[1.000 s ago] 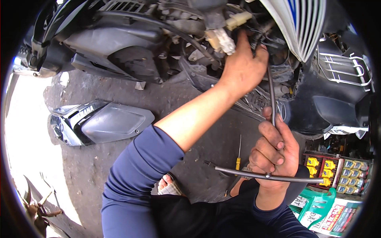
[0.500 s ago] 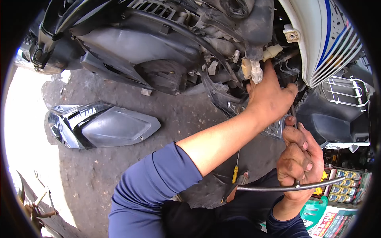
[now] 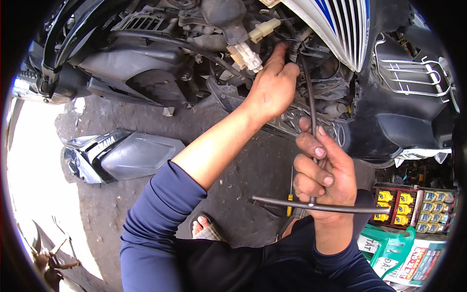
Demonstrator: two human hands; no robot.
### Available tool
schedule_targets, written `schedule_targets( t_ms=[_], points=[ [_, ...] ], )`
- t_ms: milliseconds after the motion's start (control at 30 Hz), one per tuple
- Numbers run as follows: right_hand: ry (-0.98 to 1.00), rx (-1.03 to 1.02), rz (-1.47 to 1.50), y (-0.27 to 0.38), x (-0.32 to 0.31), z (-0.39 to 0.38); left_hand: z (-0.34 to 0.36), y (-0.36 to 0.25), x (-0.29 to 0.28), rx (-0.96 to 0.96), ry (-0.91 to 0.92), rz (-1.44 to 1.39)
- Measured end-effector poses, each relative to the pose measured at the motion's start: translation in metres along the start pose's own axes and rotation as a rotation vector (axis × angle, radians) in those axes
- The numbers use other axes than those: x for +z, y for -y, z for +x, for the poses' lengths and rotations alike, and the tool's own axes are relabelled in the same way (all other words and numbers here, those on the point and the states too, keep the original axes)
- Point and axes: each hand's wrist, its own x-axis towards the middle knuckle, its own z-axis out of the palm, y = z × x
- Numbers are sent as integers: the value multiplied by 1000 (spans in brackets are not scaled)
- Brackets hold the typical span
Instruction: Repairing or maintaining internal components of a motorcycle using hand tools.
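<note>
My right hand (image 3: 327,168) is wrapped around the shaft of a T-handle wrench (image 3: 311,97), just above its crossbar. The crossbar lies crosswise below the hand, and the shaft runs up into the opened body of a scooter (image 3: 199,41), where its far end is hidden. My left hand (image 3: 272,90) reaches into the same opening, left of the shaft. One of its fingers is stretched out and the thumb stands apart, but the other fingers and the tips are hidden. Beside it hang a white plug connector (image 3: 249,57) and a cream connector (image 3: 264,30).
A grey and black side panel (image 3: 138,155) lies on the ground at left. A yellow-handled screwdriver (image 3: 290,204) is near my knees. At right are a white striped panel (image 3: 335,29), a metal rack (image 3: 413,75), boxed yellow goods (image 3: 393,207) and a green plastic stool (image 3: 399,248).
The view has shifted right, so the scooter and both hands appear further left. The wrench shaft now shows more fully, standing nearly upright in the picture. My right hand still grips it.
</note>
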Motion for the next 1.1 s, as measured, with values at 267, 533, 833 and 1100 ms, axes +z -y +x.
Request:
schedule_targets(
  t_ms=[267, 533, 833, 1100],
  points=[
    [-5, -56, 3, -21, -28, 12, 10, -4, 3, 4, -68, -26],
    [84, -63, 127, -43, -42, 34, 16, -1, 3, 34, -39, -90],
    [246, 78, 370, -38, -36, 26, 14, 2, 8, -104, -48, -86],
    [45, 35, 154, -30, -7, 13, 13, 5, 1, 16, -39, 2]
  ],
)
